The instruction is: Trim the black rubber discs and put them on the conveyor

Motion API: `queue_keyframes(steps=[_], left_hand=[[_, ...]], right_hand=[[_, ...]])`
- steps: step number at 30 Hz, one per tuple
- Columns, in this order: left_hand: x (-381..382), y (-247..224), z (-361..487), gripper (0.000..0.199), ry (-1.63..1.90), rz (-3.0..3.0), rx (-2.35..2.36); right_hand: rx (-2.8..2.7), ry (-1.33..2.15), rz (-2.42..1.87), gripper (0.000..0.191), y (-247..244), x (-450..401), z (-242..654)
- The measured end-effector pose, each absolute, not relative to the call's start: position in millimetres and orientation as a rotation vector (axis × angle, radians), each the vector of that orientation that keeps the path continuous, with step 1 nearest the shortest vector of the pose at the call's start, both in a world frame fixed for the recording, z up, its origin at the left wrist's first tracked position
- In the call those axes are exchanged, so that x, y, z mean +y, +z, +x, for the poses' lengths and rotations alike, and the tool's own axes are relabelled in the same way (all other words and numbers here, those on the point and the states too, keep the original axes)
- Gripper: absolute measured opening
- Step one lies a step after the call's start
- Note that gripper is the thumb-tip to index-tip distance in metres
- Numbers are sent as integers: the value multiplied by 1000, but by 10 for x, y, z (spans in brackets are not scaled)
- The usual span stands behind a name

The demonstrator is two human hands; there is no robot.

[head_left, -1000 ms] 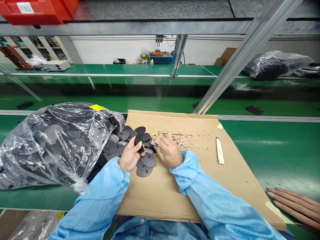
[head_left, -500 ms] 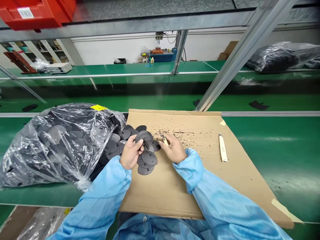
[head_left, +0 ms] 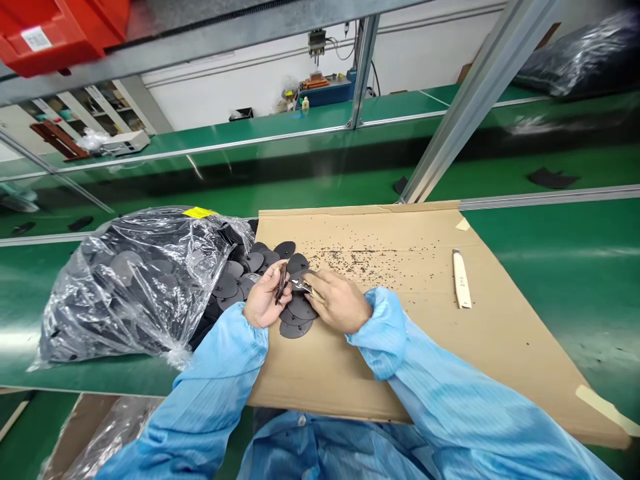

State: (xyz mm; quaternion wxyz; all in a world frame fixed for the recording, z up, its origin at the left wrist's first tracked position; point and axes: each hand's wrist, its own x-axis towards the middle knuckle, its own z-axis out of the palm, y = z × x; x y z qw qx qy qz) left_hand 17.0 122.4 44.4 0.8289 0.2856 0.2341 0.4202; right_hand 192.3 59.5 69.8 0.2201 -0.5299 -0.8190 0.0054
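Note:
My left hand [head_left: 266, 297] is closed on a thin black disc [head_left: 282, 283], which it holds nearly edge-on above the cardboard. Close beside it, my right hand [head_left: 341, 300] grips cream-handled nippers [head_left: 311, 291], their metal jaws pointing left toward the disc. Whether the jaws touch the disc I cannot tell. Under and around both hands lie several loose black discs [head_left: 296, 329] with small nubs. More of them spill out of a clear plastic bag [head_left: 125, 293] on the left.
A cardboard sheet [head_left: 430, 353] covers the bench before me, scattered with tiny black bits [head_left: 360, 261]. To the right lies a flat cream-coloured tool [head_left: 461, 280]. A metal post [head_left: 465, 113] rises behind the sheet. A red bin [head_left: 65, 33] sits on the upper shelf.
My left hand has turned the disc from face-up to nearly edge-on. The nippers in my right hand have moved left and slightly down, closer to it. The camera view has tilted.

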Motion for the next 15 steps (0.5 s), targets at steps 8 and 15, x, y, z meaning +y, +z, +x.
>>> queue_keyframes(steps=[8, 15], left_hand=[[1192, 466, 180, 41, 871, 669, 527], [1183, 498, 203, 48, 854, 707, 554]], right_hand=[[-2347, 14, -1537, 29, 746, 570, 1880], [-2430, 96, -1624, 26, 773, 582, 1889]])
